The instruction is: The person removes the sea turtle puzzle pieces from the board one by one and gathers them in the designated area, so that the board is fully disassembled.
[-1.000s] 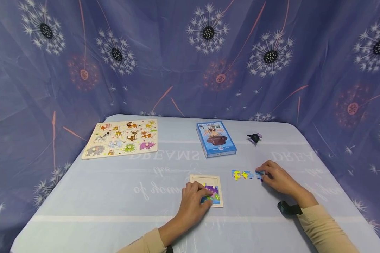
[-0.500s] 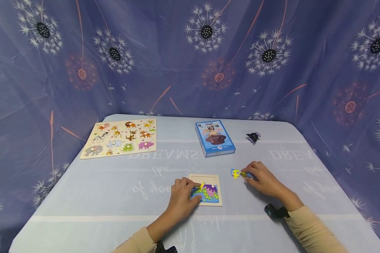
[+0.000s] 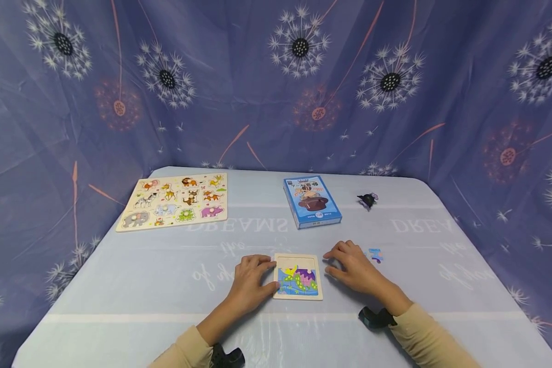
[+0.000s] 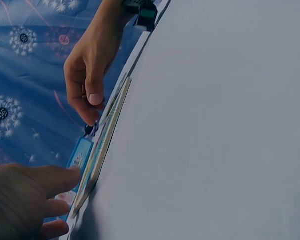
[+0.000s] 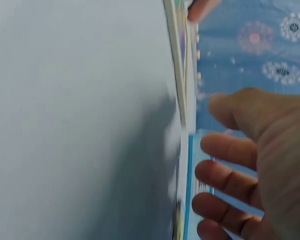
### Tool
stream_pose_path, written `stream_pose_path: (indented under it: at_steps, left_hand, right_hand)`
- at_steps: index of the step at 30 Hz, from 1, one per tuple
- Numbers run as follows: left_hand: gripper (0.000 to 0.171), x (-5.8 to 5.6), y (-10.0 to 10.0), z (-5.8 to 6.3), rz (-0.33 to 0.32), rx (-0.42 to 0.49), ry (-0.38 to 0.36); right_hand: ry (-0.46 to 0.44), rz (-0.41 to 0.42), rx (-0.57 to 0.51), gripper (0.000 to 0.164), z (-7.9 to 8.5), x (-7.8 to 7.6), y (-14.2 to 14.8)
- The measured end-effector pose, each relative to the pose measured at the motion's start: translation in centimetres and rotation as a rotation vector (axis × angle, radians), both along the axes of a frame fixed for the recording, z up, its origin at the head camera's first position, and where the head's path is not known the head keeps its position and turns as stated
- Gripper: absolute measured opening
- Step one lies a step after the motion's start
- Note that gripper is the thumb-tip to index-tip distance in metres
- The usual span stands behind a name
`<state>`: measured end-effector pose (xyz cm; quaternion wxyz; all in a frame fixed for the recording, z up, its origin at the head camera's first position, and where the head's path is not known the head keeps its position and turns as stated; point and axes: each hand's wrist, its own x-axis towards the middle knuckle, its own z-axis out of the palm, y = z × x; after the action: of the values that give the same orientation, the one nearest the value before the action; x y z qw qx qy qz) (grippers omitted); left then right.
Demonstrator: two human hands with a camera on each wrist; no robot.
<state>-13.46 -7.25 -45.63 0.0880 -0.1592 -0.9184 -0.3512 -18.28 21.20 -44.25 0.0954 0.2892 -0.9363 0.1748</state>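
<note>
A small wooden puzzle tray (image 3: 297, 296) lies mid-table, partly filled with jigsaw pieces in purple, green, yellow and blue. At its left rim is my left hand (image 3: 250, 281), thumb and fingertips spread along the edge. My right hand (image 3: 355, 269) hovers just right of the tray; its fingers are loosely bent, and the right wrist view shows nothing between them. Behind that hand lies a blue jigsaw piece (image 3: 375, 254). The yellow pieces are hidden from the head view; a yellowish bit (image 5: 177, 220) shows low in the right wrist view.
An animal peg puzzle board (image 3: 195, 191) lies at the back left. A blue box (image 3: 314, 202) stands behind the tray, and a small black object (image 3: 367, 200) is to its right. A dandelion-print curtain (image 3: 239, 92) hangs behind the table.
My right hand has moved left toward the tray, uncovering the blue piece and covering where the yellow ones lay. My left hand has drawn back from the puzzle pieces to the tray's left rim.
</note>
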Motion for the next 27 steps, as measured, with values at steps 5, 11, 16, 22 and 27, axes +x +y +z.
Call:
stream_pose_path:
  at_steps: [5, 11, 16, 22, 27]
  left_hand:
    - [0.051, -0.1, -0.3, -0.2, -0.027, -0.025, -0.005]
    - [0.055, -0.2, -0.4, -0.3, -0.041, -0.070, -0.001]
    - [0.057, -0.4, -0.4, -0.3, -0.061, -0.100, -0.002]
    - [0.059, -0.2, -0.5, -0.1, -0.070, -0.109, 0.013]
    - [0.059, 0.0, -0.4, -0.1, -0.063, -0.127, 0.017]
  right_hand:
    - [-0.022, 0.007, -0.003, 0.027, 0.0, 0.7, -2.1]
    - [-0.077, 0.008, 0.008, 0.028, 0.1, 1.3, -4.3]
    - [-0.075, 0.017, -0.010, 0.029, 0.1, 1.4, -5.7]
    - [-0.056, 0.051, -0.024, 0.027, -0.2, 1.6, -7.3]
    - [-0.048, 0.056, -0.030, 0.028, -0.4, 1.7, -8.1]
